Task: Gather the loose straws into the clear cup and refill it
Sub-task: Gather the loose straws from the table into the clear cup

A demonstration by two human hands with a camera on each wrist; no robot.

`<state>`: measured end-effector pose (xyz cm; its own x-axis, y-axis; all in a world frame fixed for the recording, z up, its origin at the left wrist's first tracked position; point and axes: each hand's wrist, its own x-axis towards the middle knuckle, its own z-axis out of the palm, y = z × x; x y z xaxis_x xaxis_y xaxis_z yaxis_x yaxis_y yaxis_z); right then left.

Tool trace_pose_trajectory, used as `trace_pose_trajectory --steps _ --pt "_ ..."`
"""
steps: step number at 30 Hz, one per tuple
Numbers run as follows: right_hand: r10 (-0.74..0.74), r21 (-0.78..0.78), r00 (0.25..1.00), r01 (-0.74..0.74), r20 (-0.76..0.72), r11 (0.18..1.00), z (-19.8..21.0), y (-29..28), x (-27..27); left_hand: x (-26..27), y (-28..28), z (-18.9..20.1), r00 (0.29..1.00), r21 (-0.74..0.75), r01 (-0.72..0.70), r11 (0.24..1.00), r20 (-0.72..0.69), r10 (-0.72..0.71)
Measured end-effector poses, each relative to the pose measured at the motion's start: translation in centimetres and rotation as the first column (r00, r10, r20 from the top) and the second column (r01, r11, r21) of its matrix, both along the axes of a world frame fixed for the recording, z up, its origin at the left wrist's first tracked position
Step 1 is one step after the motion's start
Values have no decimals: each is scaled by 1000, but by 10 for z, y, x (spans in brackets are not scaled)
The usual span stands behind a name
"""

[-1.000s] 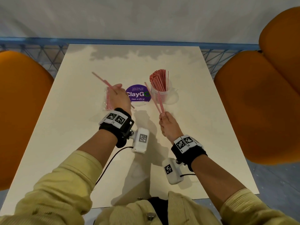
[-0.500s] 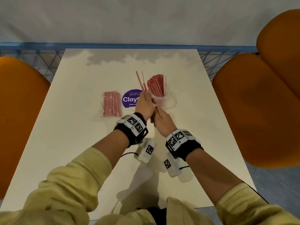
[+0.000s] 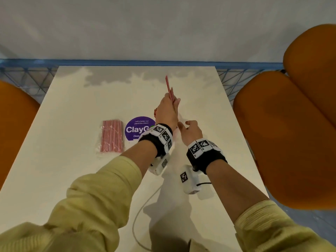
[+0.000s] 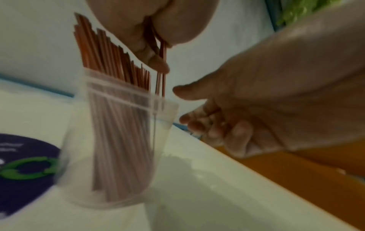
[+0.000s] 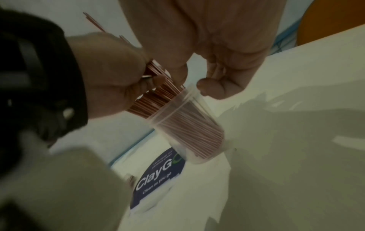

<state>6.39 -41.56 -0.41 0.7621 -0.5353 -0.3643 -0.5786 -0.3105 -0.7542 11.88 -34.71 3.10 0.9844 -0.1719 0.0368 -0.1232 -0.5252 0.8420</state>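
The left hand (image 3: 168, 110) holds a few loose straws (image 4: 161, 68) in a tight grip between thumb and fingers, upright, with their lower ends just inside the rim of the clear cup (image 4: 118, 140). The cup stands on the table (image 3: 72, 179) beside the purple round sticker (image 3: 135, 129), at about 3 o'clock from it, and in the head view the left hand hides it almost fully. The right hand (image 3: 190, 131) is at 3 o'clock of the cup, near its rim, with loose, half-curled fingers; its grip is wide and holds nothing, and I cannot tell if the thumb touches the rim.

To do this step well, I think the left hand should keep the straws vertical and lower them into the free gap at the right side of the cup, then let go only when the ends are deep inside. The right hand could steady the cup wall, because the cup is light and may tip.

The straws are thin, stiff, straight tubes of red-pink colour. The cup is of smooth transparent plastic, with ridges under the rim, and already holds a dense bundle of straws (image 5: 158, 100) that leans to one side. At 9 o'clock from the sticker lies a flat packet of straws (image 3: 111, 136) in crinkled clear film, not yet opened as far as I can see. The table is smooth and pale.
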Motion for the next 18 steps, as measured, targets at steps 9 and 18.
trace_pose_trajectory --steps 9,18 --pt "-106 283 994 105 -11 953 -3 1 9 -1 6 -24 993 337 111 935 -75 -91" --pt "-124 283 992 119 -1 952 -6 3 9 -1 17 -12 996 198 4 980 87 -22"
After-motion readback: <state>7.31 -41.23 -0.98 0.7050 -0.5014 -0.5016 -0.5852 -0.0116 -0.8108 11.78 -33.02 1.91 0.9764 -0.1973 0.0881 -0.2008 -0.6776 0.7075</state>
